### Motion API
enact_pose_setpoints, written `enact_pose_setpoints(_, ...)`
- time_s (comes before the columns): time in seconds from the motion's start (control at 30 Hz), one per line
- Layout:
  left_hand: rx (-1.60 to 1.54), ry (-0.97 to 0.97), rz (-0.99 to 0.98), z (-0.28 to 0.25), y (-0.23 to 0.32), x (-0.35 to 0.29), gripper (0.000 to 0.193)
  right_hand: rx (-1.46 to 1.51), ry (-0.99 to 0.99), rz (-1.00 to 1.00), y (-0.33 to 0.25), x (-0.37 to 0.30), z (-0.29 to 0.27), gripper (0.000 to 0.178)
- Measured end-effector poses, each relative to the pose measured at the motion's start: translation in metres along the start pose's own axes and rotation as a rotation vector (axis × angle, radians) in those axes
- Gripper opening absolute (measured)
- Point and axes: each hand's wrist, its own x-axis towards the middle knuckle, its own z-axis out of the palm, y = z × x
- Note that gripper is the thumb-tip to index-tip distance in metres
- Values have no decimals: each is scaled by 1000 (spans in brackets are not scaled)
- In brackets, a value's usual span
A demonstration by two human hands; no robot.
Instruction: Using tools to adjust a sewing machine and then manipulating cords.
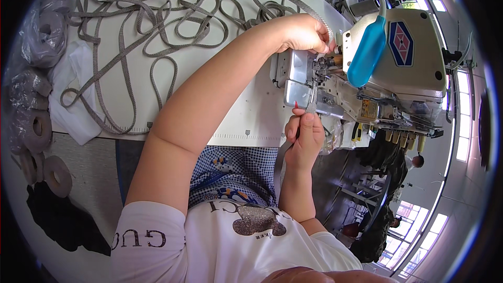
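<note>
A long grey woven strap runs through a sewing machine at the right, under its needle area. My left hand reaches across to the far side of the metal plate and pinches the strap there. On the near side, my right hand is closed round the strap where it leaves the plate. A small red-tipped thing sticks up by its fingers; the rest is mostly hidden. More strap hangs below the right hand.
Loose loops of grey strap cover the table's far left. Plastic-wrapped rolls and a white bag lie along the left edge. A blue cover hangs on the machine's front. Other people sit at right.
</note>
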Motion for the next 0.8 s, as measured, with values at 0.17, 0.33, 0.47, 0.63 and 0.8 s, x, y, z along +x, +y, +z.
enact_pose_setpoints(0.17,-10,-34,-6,0,2,-4,18,-1,2,12,-1,-1,0,28)
enact_pose_setpoints(0.33,-6,-96,12,-1,12,-12,17,-4,2,12,-1,-1,-2,28)
enact_pose_setpoints(0.47,-73,-147,43,-2,12,-11,17,3,-29,29,-4,-1,-7,29)
enact_pose_setpoints(0.63,29,-122,-6,-3,18,-19,23,-4,-15,11,-8,-2,-12,28)
enact_pose_setpoints(0.8,60,-24,-147,6,42,-28,25,-50,-58,86,-15,-6,-24,27)
